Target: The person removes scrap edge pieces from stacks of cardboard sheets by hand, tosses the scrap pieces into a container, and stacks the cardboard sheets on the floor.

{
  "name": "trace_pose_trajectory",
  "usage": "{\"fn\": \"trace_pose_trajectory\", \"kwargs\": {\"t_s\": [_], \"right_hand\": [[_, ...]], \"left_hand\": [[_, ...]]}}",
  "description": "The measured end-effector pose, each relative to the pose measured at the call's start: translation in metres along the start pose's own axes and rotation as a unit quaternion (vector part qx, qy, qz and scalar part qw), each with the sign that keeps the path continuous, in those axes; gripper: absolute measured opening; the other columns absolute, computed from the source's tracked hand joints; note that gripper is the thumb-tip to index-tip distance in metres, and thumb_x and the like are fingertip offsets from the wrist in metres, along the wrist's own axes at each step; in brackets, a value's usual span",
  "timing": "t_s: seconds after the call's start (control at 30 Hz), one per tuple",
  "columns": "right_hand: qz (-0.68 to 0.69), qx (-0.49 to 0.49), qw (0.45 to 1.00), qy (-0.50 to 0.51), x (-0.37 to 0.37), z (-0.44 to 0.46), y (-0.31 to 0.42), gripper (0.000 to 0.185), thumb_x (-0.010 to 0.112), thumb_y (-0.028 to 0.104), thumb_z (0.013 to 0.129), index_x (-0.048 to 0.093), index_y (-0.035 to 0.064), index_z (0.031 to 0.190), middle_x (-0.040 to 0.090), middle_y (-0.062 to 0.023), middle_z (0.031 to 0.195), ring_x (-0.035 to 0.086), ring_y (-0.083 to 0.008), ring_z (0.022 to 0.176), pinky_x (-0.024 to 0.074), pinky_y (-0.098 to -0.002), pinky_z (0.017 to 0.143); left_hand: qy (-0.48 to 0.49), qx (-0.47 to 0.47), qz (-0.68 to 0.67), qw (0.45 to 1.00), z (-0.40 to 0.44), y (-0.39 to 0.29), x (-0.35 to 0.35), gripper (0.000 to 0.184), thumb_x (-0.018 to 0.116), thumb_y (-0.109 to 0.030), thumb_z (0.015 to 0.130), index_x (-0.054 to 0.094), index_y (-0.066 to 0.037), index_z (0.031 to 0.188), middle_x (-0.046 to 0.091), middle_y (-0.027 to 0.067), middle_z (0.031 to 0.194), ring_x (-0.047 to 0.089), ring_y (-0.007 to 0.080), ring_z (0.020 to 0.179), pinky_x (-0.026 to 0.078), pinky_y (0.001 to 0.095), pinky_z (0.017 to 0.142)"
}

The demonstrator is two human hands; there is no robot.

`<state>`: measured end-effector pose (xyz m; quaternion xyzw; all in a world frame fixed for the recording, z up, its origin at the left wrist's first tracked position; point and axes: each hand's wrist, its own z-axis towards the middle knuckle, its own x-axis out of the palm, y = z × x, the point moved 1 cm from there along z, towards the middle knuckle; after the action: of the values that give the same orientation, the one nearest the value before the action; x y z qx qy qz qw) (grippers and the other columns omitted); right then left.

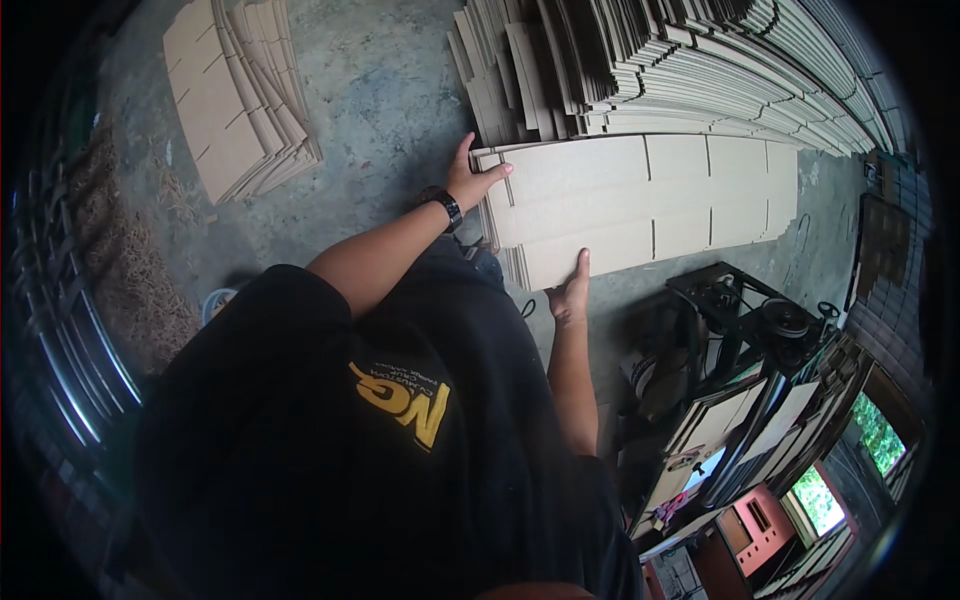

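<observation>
A stack of flat, slotted cardboard sheets (600, 200) lies crosswise in front of me, its near-left edges showing several layers. My left hand (476, 178), with a black watch on its wrist, grips the left end of this stack. Its thumb lies on the top sheet; the other fingers go round the end and are partly hidden. My right hand (571, 288) holds the edge nearest my body, thumb on top and fingers hidden underneath. Just beyond, the long stack touches or nearly touches a large pile of similar cardboard (690, 80).
Another bundle of slotted cardboard (225, 100) lies on the concrete floor (370, 90) at upper left. To the right stands a dark metal machine frame with a wheel (785, 318). Leaning boards (710, 430) stand below it. Shredded material (140, 255) covers the floor at left.
</observation>
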<state>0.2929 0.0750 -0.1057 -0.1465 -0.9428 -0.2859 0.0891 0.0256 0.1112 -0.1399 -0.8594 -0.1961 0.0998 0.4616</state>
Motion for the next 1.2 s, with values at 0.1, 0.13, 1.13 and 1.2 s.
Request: {"fn": "trace_pose_trajectory", "kwargs": {"t_s": [0.1,0.13,1.13,1.2], "right_hand": [[0.044,-0.058,0.997,-0.021,0.008,0.011,-0.012,0.077,0.049,0.058,0.088,0.031,0.0044,0.141,0.038,-0.0127,0.143,0.039,-0.0286,0.129,0.0313,-0.0435,0.106],[0.05,-0.09,0.993,-0.053,0.011,0.015,-0.014,0.076,0.05,0.056,0.089,0.031,0.0029,0.14,0.038,-0.013,0.142,0.04,-0.0286,0.128,0.0321,-0.0416,0.106],[-0.409,-0.575,0.608,-0.363,0.094,-0.048,0.058,0.048,0.071,0.02,0.08,0.049,-0.0061,0.114,0.046,-0.0205,0.121,0.04,-0.0353,0.118,0.0295,-0.0462,0.103],[-0.472,-0.578,0.644,-0.167,0.138,-0.038,0.085,0.032,0.065,0.015,0.083,0.056,-0.0019,0.108,0.054,-0.0196,0.114,0.047,-0.0347,0.113,0.0356,-0.0428,0.098]], "left_hand": [[-0.096,0.009,0.132,0.987,-0.009,0.001,0.005,0.104,0.076,-0.043,0.069,0.018,0.0,0.144,0.033,0.0261,0.14,0.035,0.0355,0.13,0.032,0.0388,0.107],[-0.117,-0.045,0.145,0.981,-0.021,-0.007,0.01,0.102,0.074,-0.04,0.07,0.017,0.002,0.143,0.031,0.0265,0.141,0.033,0.0365,0.131,0.03,0.0392,0.108],[-0.141,-0.042,-0.176,0.973,-0.028,-0.05,0.037,0.046,0.07,-0.041,0.082,0.062,-0.004,0.108,0.066,0.0091,0.107,0.061,0.0183,0.098,0.046,0.0317,0.086],[-0.123,-0.014,-0.227,0.966,-0.027,-0.048,0.039,0.046,0.07,-0.042,0.081,0.064,-0.003,0.105,0.067,0.0089,0.102,0.062,0.0167,0.093,0.048,0.0308,0.081]]}}
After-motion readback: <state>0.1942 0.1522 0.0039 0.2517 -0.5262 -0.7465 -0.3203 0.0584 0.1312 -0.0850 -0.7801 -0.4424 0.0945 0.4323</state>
